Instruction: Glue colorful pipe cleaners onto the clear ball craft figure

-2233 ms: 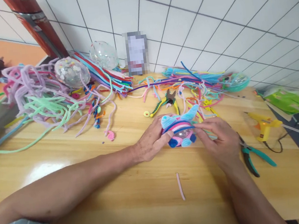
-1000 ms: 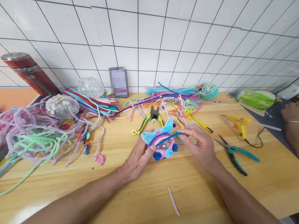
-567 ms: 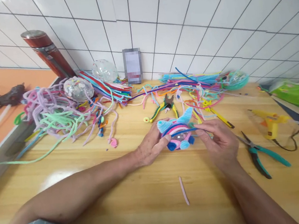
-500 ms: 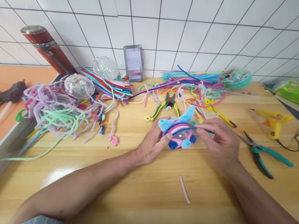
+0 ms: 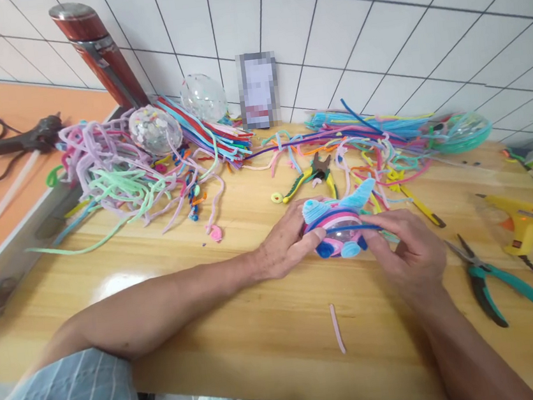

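Observation:
Over the table, my left hand (image 5: 288, 242) is closed around the left side of a clear ball craft (image 5: 336, 223) wrapped in pink, white and blue pipe cleaners. Light-blue ear-like pieces stick up from its top, and blue discs sit along its bottom. A dark-blue pipe cleaner (image 5: 349, 228) runs across the ball's front. My left thumb rests at its left end; my right hand (image 5: 404, 248) pinches its right part between thumb and fingers. A short pink pipe cleaner piece (image 5: 337, 328) lies on the wood nearer to me.
Yellow-green cutters (image 5: 316, 172) lie behind the craft. Teal-handled pliers (image 5: 492, 283) and a yellow glue gun (image 5: 522, 222) are at right. Tangled pipe cleaners (image 5: 103, 161), a confetti ball (image 5: 155, 130) and a red flask (image 5: 98, 55) stand back left. A phone (image 5: 259, 92) leans against the tiles.
The camera view has shifted, so the whole scene sits further right and, at the back, higher. Both hands keep their hold on the craft and the dark-blue pipe cleaner.

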Tool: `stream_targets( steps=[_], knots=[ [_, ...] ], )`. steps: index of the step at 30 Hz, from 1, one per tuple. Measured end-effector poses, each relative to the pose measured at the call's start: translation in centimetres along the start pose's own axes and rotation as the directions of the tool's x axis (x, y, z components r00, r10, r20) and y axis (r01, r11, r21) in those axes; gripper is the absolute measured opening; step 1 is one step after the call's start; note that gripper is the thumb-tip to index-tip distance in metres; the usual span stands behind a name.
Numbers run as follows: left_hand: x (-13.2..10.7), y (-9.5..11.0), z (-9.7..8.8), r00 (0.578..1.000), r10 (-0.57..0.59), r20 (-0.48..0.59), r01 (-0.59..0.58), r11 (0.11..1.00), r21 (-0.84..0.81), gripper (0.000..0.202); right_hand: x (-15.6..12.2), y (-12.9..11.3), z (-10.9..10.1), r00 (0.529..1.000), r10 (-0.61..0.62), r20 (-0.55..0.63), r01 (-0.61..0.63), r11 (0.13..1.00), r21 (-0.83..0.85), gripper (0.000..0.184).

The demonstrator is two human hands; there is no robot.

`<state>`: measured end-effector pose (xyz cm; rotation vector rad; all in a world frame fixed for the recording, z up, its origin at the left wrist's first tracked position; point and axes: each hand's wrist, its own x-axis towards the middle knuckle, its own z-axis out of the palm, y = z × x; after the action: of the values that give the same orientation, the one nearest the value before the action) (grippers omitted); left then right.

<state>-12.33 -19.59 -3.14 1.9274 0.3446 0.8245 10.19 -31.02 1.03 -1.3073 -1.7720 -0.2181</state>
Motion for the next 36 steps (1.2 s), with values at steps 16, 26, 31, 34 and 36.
stream_targets(
  steps=[16,26,31,34,36],
  knots=[
    [-0.1,-0.4,-0.1,0.999,-0.019,0.030,0.020,1.000,-0.020,0.065,1.2,0.2,-1.0,0.993,0.004,0.117,0.011,0.992,-0.126,0.017],
    [-0.1,-0.5,0.2,0.999,-0.031,0.009,0.031,0.999,-0.006,0.061,1.4,0.1,-0.9,0.992,-0.081,0.097,0.101,0.970,-0.222,0.011],
    [-0.1,-0.4,0.3,0.999,-0.038,0.000,0.038,0.999,-0.001,0.063,1.4,0.0,-0.5,0.996,-0.070,0.064,0.082,0.971,-0.223,0.012],
    [0.0,-0.4,0.3,0.999,-0.031,0.011,0.031,0.999,0.006,0.062,1.4,-0.3,-0.2,0.999,-0.041,0.021,0.044,0.978,-0.204,0.013],
    [0.0,-0.3,0.3,0.999,-0.032,0.013,0.032,0.999,0.013,0.063,1.3,-0.5,0.1,1.000,-0.008,0.004,0.009,0.983,-0.186,0.013]
  ],
)
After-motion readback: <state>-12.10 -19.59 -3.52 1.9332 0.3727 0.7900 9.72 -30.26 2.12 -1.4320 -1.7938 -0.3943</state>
